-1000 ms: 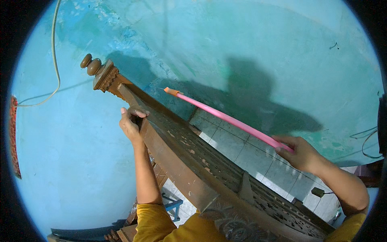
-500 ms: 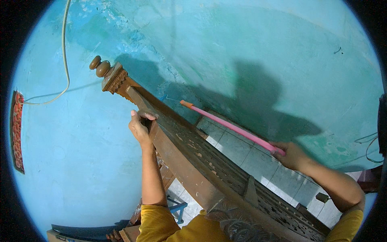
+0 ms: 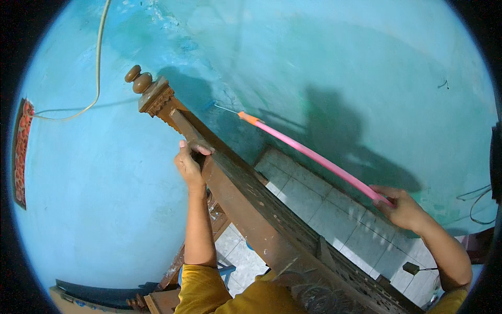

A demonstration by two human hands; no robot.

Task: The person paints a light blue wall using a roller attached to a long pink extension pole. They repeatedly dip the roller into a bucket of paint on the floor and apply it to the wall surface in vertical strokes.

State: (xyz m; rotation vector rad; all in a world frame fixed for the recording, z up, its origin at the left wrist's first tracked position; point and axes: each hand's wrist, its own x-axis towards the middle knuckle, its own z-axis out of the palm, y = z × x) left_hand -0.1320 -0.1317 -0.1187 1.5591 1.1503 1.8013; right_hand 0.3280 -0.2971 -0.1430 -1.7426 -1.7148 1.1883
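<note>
My right hand (image 3: 400, 206) is closed round the lower end of a pink pole (image 3: 319, 159) that reaches up and left. The pole has an orange socket (image 3: 250, 118), and a thin metal rod runs on from it to the small blue head of a paint roller (image 3: 210, 105) near the wall corner. Part of that head is hidden behind a brown carved wooden furniture panel (image 3: 238, 201) with a turned knob post (image 3: 141, 82). My left hand (image 3: 191, 165) grips the panel's upper edge, thumb and fingers on either side of the wood.
Blue and green painted walls (image 3: 376, 78) meet behind the panel. A pale cable (image 3: 98, 63) hangs at left, near a red patterned opening (image 3: 22, 152). Light floor tiles (image 3: 334, 209) lie beyond the panel. A small dark box with a cord (image 3: 411, 268) is at lower right.
The roller head has moved up the wall corner, and its metal rod shows more clearly. My right hand has shifted slightly right. My left hand keeps its hold on the panel; the view has moved a little.
</note>
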